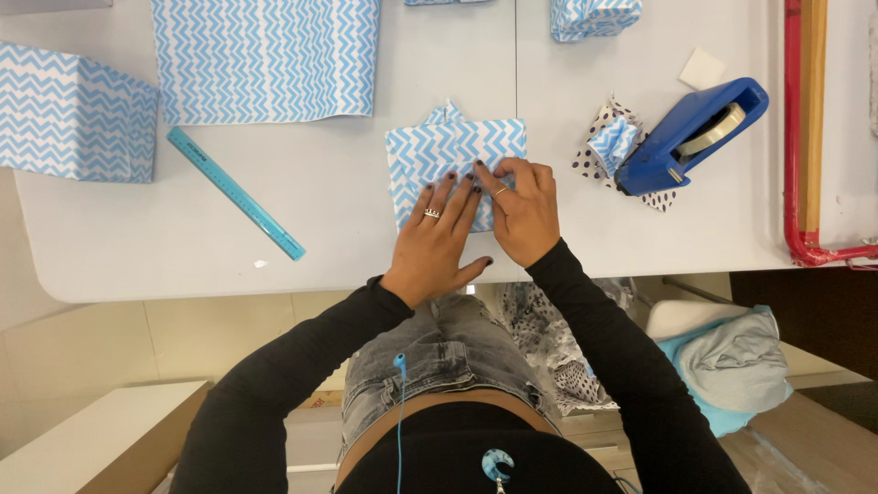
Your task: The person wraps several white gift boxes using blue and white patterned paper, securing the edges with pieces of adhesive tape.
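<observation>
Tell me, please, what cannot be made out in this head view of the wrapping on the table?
- What is inside the small chevron parcel: the paper covers it.
- The parcel's near edge: the left hand and right hand lie over it.
- The wrapped box at far left: cut off by the frame edge.
- Tape left in the blue dispenser: too small.

A flat square package wrapped in blue-and-white chevron paper [455, 165] lies at the white table's near edge. A larger chevron-wrapped box [73, 114] stands far left; a small wrapped parcel [594, 16] sits at the far edge.
</observation>
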